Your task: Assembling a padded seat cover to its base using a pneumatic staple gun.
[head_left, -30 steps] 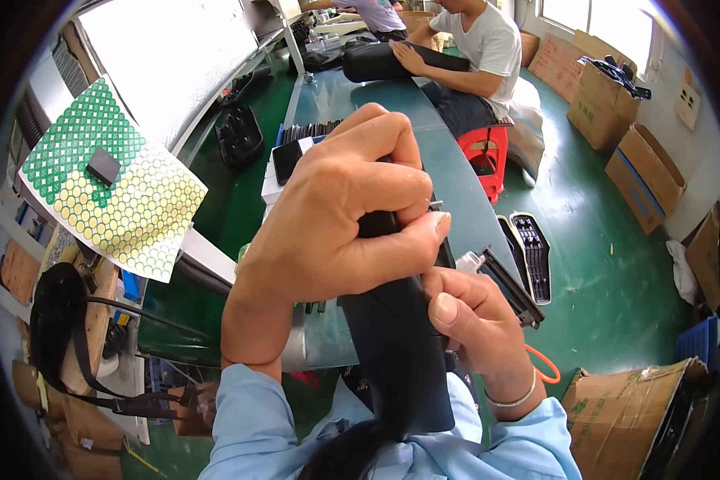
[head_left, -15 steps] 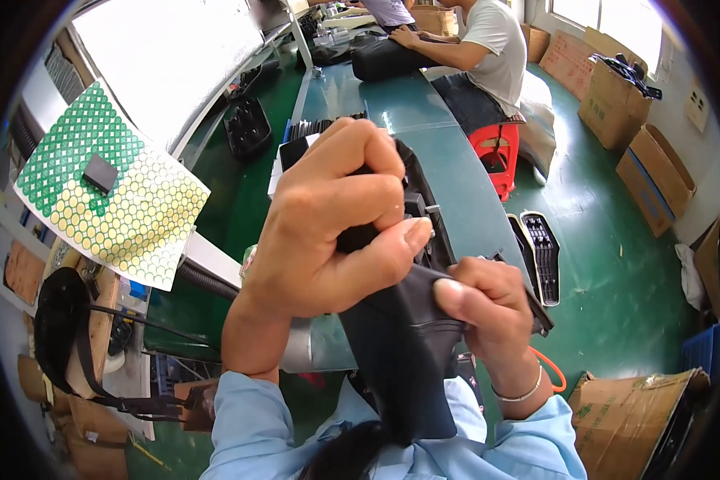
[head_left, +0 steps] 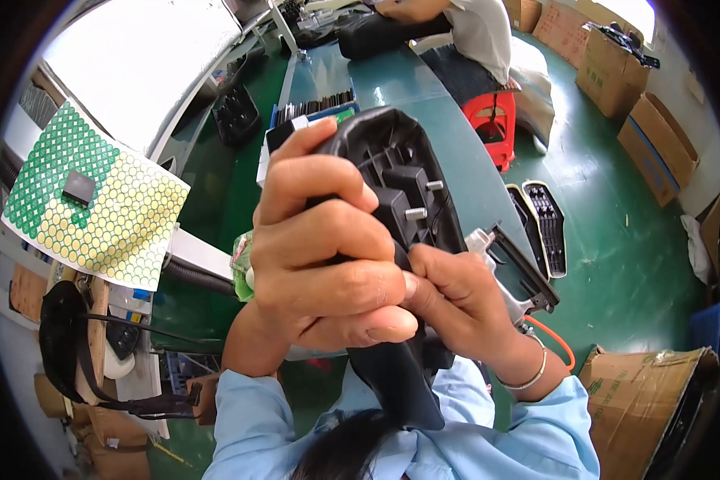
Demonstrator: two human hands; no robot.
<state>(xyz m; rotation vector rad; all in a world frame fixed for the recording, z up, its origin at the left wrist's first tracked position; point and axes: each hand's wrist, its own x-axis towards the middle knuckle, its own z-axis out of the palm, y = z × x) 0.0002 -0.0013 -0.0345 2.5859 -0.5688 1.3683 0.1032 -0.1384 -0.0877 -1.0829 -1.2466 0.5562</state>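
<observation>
Upright in front of me stands a black padded seat (head_left: 400, 160), its ribbed plastic underside showing two metal bolts. A smooth black cover (head_left: 392, 384) wraps its rim and hangs down toward my lap. My left hand (head_left: 324, 256) is closed round the seat's left side, fingers curled over the cover. At the lower right edge, my right hand (head_left: 460, 300) pinches the cover, its thumb close by my left fingers. The material between the fingers is mostly hidden. Beside my right hand, a staple gun (head_left: 528, 268) with an orange hose lies at the table's edge.
Behind the seat runs a blue-green table (head_left: 408, 88) with a bin of black strips (head_left: 316, 108). A sticker sheet (head_left: 96, 200) stands at left. Across the table, a person in a white shirt (head_left: 484, 36) handles a black cushion (head_left: 360, 36). Cardboard boxes (head_left: 648, 400) stand at right.
The seat has turned so that its bolted underside faces me more fully. My left hand has moved lower round it, and my right hand has come in closer. The staple gun shows more.
</observation>
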